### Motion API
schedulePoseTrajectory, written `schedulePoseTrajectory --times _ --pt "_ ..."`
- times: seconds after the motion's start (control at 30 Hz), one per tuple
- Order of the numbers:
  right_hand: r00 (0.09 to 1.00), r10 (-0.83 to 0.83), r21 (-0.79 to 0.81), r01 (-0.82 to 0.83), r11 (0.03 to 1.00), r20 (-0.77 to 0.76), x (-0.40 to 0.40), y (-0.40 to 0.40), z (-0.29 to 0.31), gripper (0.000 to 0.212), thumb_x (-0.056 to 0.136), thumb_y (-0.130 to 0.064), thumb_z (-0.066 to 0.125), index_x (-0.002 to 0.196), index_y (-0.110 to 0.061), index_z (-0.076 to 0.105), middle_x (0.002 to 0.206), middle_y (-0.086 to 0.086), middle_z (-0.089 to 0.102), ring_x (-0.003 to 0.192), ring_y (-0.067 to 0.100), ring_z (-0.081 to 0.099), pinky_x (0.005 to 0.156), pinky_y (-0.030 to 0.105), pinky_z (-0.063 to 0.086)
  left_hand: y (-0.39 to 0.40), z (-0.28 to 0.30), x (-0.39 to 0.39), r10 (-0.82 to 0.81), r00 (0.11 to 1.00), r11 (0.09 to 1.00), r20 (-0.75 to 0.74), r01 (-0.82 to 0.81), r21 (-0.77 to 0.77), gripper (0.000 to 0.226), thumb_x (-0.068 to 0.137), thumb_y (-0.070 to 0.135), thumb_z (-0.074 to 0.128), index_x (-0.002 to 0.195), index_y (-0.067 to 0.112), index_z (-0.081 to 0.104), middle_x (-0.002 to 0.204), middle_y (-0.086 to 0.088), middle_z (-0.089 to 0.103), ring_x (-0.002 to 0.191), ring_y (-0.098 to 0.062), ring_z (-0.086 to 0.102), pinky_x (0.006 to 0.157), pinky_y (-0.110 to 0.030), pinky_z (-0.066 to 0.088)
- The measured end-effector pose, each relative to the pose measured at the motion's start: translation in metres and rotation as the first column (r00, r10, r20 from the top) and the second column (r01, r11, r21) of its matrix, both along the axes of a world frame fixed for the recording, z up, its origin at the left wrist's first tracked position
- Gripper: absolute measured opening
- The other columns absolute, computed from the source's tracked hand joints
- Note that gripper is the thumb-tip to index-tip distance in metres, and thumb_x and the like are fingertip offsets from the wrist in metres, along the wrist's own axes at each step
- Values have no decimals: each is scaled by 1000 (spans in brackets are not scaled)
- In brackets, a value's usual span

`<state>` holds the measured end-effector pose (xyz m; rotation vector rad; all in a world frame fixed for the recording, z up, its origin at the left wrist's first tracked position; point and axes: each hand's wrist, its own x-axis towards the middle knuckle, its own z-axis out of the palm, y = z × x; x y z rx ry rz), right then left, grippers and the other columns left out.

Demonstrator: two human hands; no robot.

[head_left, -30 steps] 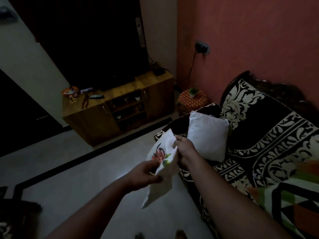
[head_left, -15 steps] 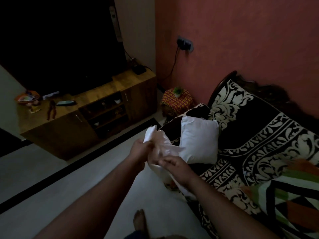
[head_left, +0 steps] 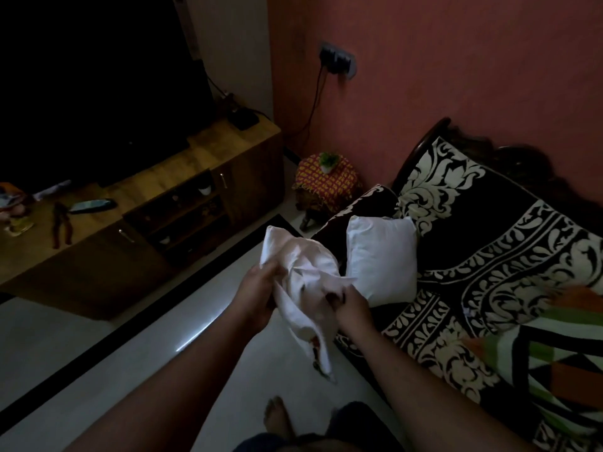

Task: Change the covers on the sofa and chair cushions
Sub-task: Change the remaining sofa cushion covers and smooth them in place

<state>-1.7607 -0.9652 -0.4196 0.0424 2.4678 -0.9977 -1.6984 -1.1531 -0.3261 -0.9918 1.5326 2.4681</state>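
Both hands grasp bunched white cushion cover (head_left: 303, 272): left hand (head_left: 257, 290), right hand (head_left: 350, 308). Bare white cushion (head_left: 381, 257) upright at sofa (head_left: 489, 256) seat's far end.

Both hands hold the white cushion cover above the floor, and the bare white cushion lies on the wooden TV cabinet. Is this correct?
Not quite. The head view shows the bare white cushion standing on the sofa, not on the wooden TV cabinet. The rest is right: the left hand and right hand both hold the white cushion cover above the floor.
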Motion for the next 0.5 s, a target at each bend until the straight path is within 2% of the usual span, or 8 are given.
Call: schedulePoseTrajectory --times 0.07,0.1,0.17,0.2,0.3,0.4,0.43,0.5 --pt "996 -86 -97 83 992 -25 -12 -2 2 30 94 -39 65 102 -11 59 98 7 67 96 30 63 74 33 45 -18 -7 -1 -20 1000 950 3 20 -313 26 90 13 67 116 16 64 106 -9 75 96 -29 73 74 -40 60" --pt "994 -102 -137 98 986 -27 -20 -3 2 29 94 -38 67 98 -11 57 94 6 65 92 29 63 71 32 43 -27 -13 -2 -10 999 870 44 30 -491 29 87 16 73 114 18 61 103 -4 73 93 -25 72 68 -34 57" --pt "997 -79 -167 77 983 -9 -38 -3 8 24 92 -33 69 97 -12 58 92 5 63 90 27 61 70 32 43 -44 -26 -6 27 986 636 162 108 -764 40 81 17 75 112 19 51 98 0 67 85 -21 66 60 -30 46" --pt "999 -51 -177 51 983 6 -48 -4 13 19 92 -28 68 99 -13 60 93 4 63 90 27 61 70 33 44 -49 -31 -8 27 972 516 233 186 -836 46 79 17 73 117 19 47 98 2 66 82 -22 65 59 -29 43" --pt "991 76 -273 -45 961 106 -76 -12 31 12 88 -17 64 99 -18 63 94 5 65 88 25 62 69 34 47 -57 -36 -18 -18 882 178 472 467 -866 71 82 22 67 142 24 29 100 1 67 82 -28 68 61 -32 47" --pt "965 235 -368 -177 913 119 -99 -26 50 13 87 -13 64 97 -21 64 95 4 66 85 22 63 66 31 48 -55 -36 -36 -59 702 -90 709 704 -704 99 81 38 71 158 23 10 116 -3 68 99 -28 68 78 -40 56" --pt "950 291 -408 -223 885 113 -105 -30 53 13 88 -13 63 97 -22 65 96 5 68 87 24 65 69 34 51 -52 -35 -44 -36 646 -159 762 749 -643 114 78 48 76 160 22 1 132 -6 61 116 -29 62 88 -44 54" --pt "910 409 -462 -336 821 64 -114 -36 60 13 88 -17 63 98 -23 68 100 7 70 93 25 68 77 40 56 -44 -29 -64 1 625 -310 780 742 -594 131 75 65 76 160 22 -14 165 -10 22 149 -34 28 110 -57 35"
